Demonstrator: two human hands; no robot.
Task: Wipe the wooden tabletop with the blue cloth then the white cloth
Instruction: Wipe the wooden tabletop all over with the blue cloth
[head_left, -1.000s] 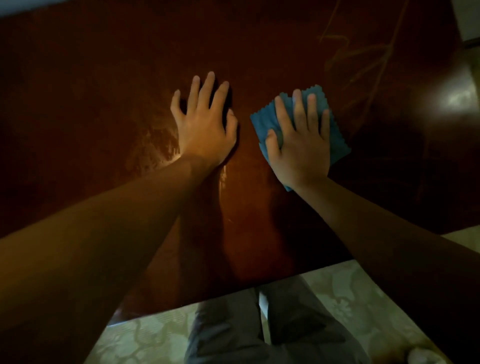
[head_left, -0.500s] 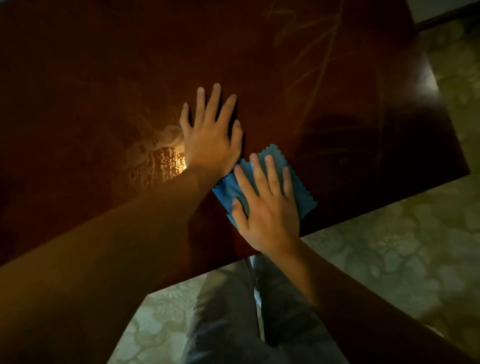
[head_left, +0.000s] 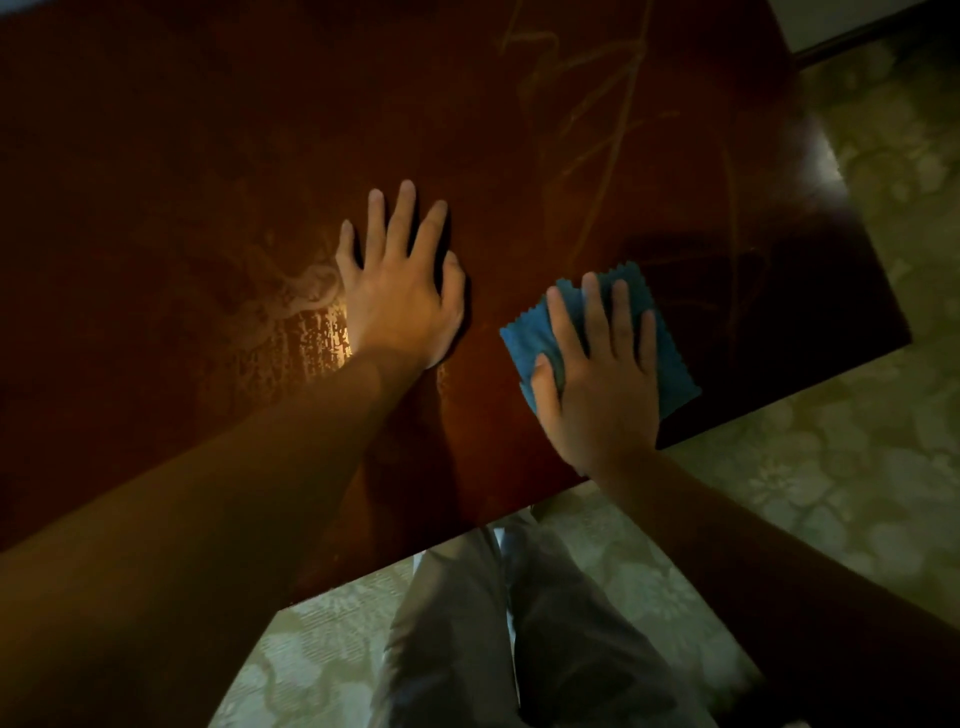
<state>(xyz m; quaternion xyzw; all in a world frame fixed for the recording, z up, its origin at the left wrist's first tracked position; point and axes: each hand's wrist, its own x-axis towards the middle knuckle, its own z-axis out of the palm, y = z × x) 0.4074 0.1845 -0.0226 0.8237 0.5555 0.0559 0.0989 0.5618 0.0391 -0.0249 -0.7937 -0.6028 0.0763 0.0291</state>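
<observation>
We see the blue cloth (head_left: 670, 358) lying flat on the wooden tabletop (head_left: 208, 156), close to its near edge and toward the right corner. It is a small square piece of a deep teal blue, thin, and its borders are cut in a zigzag — the teeth show clearly along the top and the left side. Most of its middle is hidden under the right hand (head_left: 597, 384), which lies on it palm down with the fingers straight and a little spread; the hand presses the cloth and does not clench it. Just beside, but apart from the cloth, the left hand (head_left: 400, 296) rests flat on the bare wood, fingers extended and released, holding nothing. The tabletop is dark reddish brown and glossy; a bright reflection with a pale smeared mark sits to the left of the left hand, and thin light streaks cross the far right part. Below the table edge we see a patterned greenish floor (head_left: 831, 493) and the person's legs in grey trousers (head_left: 467, 649).
</observation>
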